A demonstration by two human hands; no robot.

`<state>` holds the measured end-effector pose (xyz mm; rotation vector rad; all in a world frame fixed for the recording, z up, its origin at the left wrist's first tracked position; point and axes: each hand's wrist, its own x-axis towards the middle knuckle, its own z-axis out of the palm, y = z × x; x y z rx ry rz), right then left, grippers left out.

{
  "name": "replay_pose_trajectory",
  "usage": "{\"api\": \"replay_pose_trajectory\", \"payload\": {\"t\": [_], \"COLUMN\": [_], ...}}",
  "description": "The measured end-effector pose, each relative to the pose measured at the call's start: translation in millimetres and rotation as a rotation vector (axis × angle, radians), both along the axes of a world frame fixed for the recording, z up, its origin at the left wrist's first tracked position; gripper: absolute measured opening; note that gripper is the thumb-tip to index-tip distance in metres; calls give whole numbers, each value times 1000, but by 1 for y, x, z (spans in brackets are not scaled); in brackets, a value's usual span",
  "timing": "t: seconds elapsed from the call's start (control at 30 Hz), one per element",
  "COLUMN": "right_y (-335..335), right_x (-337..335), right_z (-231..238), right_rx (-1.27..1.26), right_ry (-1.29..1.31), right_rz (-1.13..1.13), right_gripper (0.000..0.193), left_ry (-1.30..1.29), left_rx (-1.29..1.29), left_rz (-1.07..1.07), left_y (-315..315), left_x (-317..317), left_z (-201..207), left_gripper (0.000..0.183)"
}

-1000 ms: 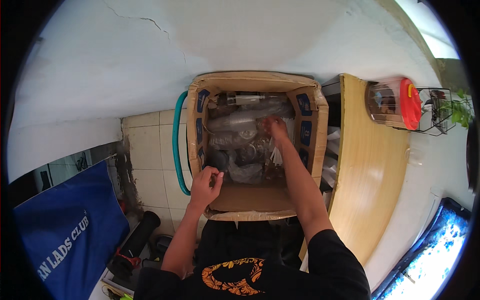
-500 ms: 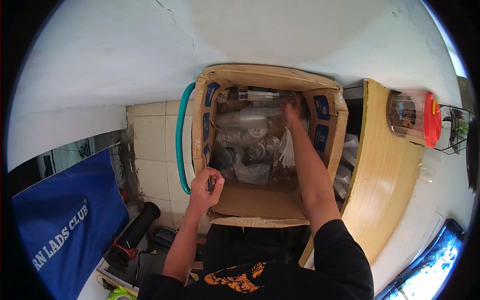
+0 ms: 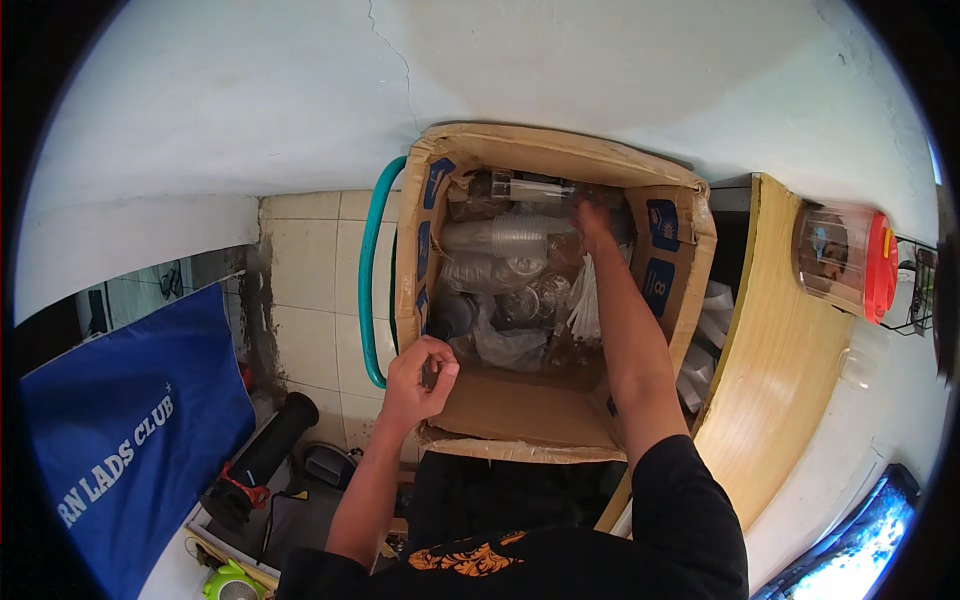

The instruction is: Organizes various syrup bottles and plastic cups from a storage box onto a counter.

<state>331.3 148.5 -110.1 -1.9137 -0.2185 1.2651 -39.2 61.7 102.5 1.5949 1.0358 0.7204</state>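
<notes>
A worn cardboard box (image 3: pixel 520 400) stands open in front of me, full of clear plastic ware. My left hand (image 3: pixel 420 380) is curled closed at the box's near left corner; what its fingers hold, if anything, is hidden. Deep inside, my right hand (image 3: pixel 594 222) reaches to the far right, beside a clear plastic package (image 3: pixel 525 187); its fingertips are smeared and partly hidden. Left of that hand lies a stack of clear plastic cups (image 3: pixel 495 236) on its side. Closer to me are round clear lids (image 3: pixel 520 303), a crumpled plastic bag (image 3: pixel 505 345) and a bunch of white straws (image 3: pixel 585 300).
A green hose-like loop (image 3: pixel 370 270) curves along the box's left side. To the right stands a wooden board (image 3: pixel 770 350) beside a clear jar with a red lid (image 3: pixel 850 262). A blue banner (image 3: pixel 140 410) and a black cylinder (image 3: pixel 265 455) are at left. The wall rises behind.
The view has shifted, so the box sits a little further right. My right hand stays at the far right inside it. My left hand stays closed at the near left corner.
</notes>
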Motion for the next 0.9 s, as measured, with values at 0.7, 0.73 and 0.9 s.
{"api": "replay_pose_trajectory", "payload": {"t": [0.7, 0.73, 0.9], "right_y": [-6, -9, -16], "right_x": [-28, -25, -43], "right_z": [-3, 1, 3], "right_rx": [195, 256, 379], "right_ry": [-434, -411, -424], "right_rz": [58, -11, -65], "right_gripper": [55, 53, 51], "left_ry": [7, -4, -3], "left_rx": [-35, -43, -53], "left_rz": [6, -3, -2], "left_y": [-1, -1, 0], "left_x": [1, 5, 7], "left_z": [2, 2, 2], "left_gripper": [9, 9, 9]}}
